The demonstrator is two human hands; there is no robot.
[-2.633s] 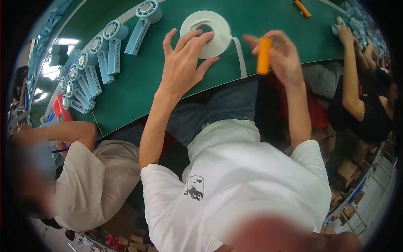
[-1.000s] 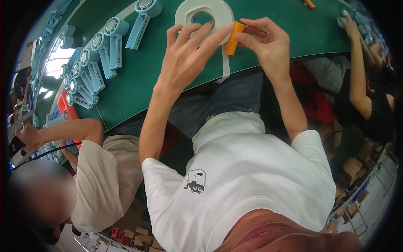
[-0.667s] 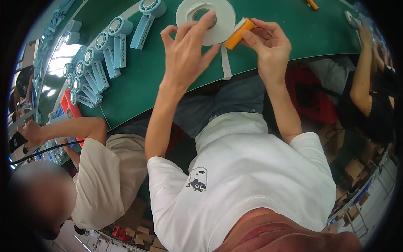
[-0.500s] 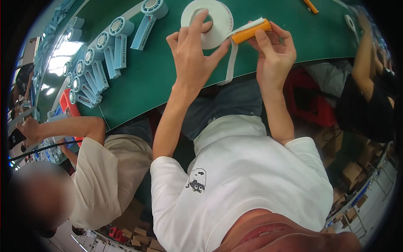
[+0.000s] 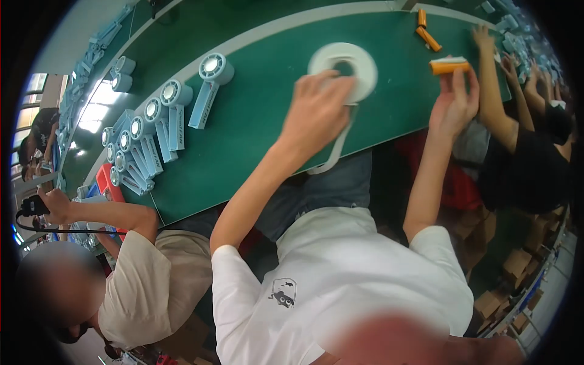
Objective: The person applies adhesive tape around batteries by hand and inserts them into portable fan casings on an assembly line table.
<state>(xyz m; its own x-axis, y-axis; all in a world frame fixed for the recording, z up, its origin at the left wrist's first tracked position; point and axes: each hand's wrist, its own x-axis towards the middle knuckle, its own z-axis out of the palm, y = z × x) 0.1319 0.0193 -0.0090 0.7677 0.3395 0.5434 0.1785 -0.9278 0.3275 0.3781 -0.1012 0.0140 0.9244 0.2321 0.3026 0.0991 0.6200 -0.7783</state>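
My white shirt (image 5: 347,267) is nearest, then my jeans (image 5: 331,185) at the edge of the green table (image 5: 243,158). A white tail (image 5: 336,149) of tape runs down from the roll and curls over that edge.

My left hand (image 5: 316,115) is at the roll (image 5: 363,73), its fingers bent over the near side of the hole; they are blurred, so I can't tell whether they grip it. The roll lies flat on the table.

Out to the right, my right hand (image 5: 455,103) pinches an orange block (image 5: 450,69) between thumb and fingertips, holding it up lengthwise from left to right. A white strip (image 5: 449,59) lies along its far side.

On my left, pale blue fans (image 5: 211,91) lie in a slanting row, well apart from the roll. Beyond the block, near the table's far edge, two more orange blocks (image 5: 429,39) lie almost end to end.
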